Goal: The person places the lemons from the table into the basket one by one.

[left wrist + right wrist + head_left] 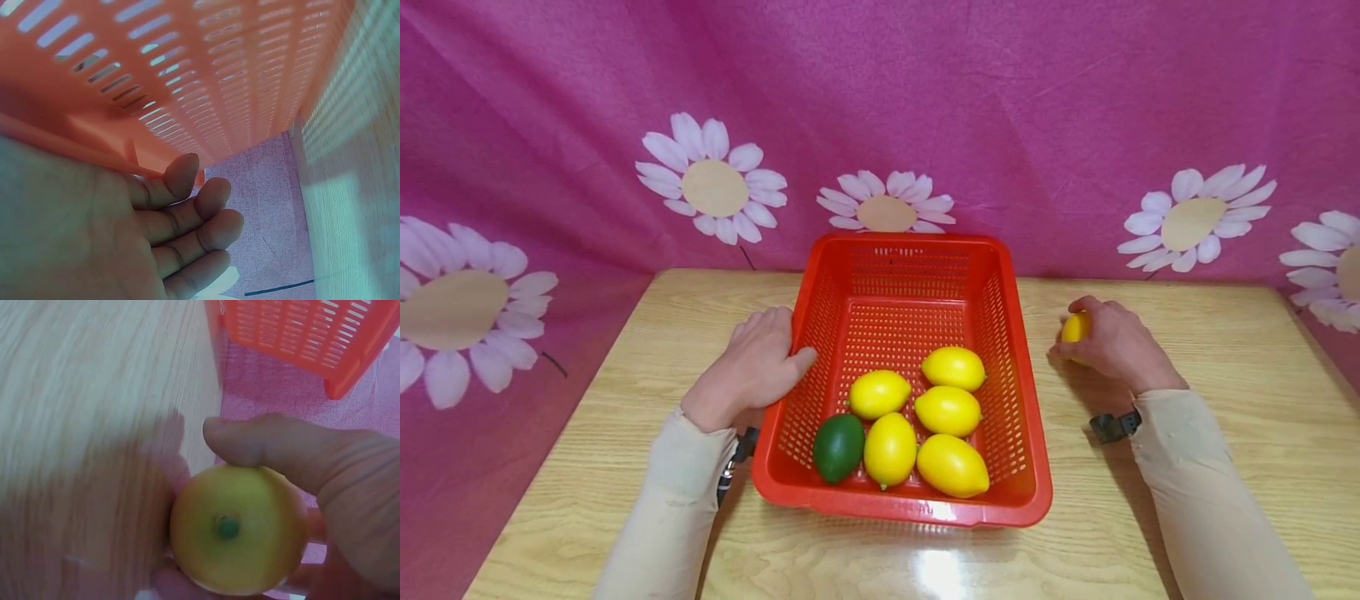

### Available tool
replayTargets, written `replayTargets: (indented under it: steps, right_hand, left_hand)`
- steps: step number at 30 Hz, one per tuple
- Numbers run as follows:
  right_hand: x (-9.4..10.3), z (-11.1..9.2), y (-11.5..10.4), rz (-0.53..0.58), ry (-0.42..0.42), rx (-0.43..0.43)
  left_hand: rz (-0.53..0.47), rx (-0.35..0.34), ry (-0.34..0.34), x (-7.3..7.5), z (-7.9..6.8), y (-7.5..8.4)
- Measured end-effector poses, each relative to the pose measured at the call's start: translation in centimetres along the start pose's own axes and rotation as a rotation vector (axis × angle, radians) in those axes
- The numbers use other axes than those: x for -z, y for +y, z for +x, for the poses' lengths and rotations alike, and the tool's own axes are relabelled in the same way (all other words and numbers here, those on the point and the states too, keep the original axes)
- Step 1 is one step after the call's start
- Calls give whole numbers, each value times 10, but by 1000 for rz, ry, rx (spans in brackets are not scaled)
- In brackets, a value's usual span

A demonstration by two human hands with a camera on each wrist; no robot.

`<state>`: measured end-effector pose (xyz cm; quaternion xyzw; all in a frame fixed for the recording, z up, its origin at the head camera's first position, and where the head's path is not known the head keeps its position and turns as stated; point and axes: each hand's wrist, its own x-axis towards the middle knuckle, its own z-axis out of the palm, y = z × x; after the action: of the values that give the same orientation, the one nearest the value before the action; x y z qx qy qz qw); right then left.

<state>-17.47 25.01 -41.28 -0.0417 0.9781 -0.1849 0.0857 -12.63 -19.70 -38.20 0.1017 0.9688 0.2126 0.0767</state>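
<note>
A red plastic basket (1033, 450) with slotted walls stands on the table. Several yellow lemons (951, 465) and one dark green oval fruit (838, 447) lie in its near half. My left hand (748, 362) holds the basket's left rim, the thumb over the rim and inside. In the left wrist view its fingers (212, 231) are loosely bent beside the outer wall. To the right of the basket, my right hand (1120, 346) grips another lemon (240, 528) low at the tabletop. The thumb lies along one side of it, and the other fingers are partly hidden behind it.
The wooden table (1247, 467) runs on both sides of the basket. A pink cloth (1022, 108) with large white daisies hangs behind it, close to the basket's far end. A dark wrist device (1112, 427) sits below the right wrist.
</note>
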Motion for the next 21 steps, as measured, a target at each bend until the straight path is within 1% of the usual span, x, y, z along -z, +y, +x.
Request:
replayTargets:
  steps: [3, 10, 13, 17, 21]
  right_hand:
    - [0, -1, -1, 3, -10, -11]
    - [1, -1, -2, 16, -14, -5]
    - [2, -1, -4, 20, -9, -1]
    - [3, -1, -8, 17, 18, 25]
    - [6, -2, -12, 26, 16, 20]
  left_hand:
    - [-6, 4, -1, 0, 0, -1]
    - [-6, 0, -6, -1, 1, -2]
    - [-13, 0, -7, -1, 1, -2]
    - [-20, 6, -10, -1, 1, -2]
    - [-13, 7, -13, -1, 1, -2]
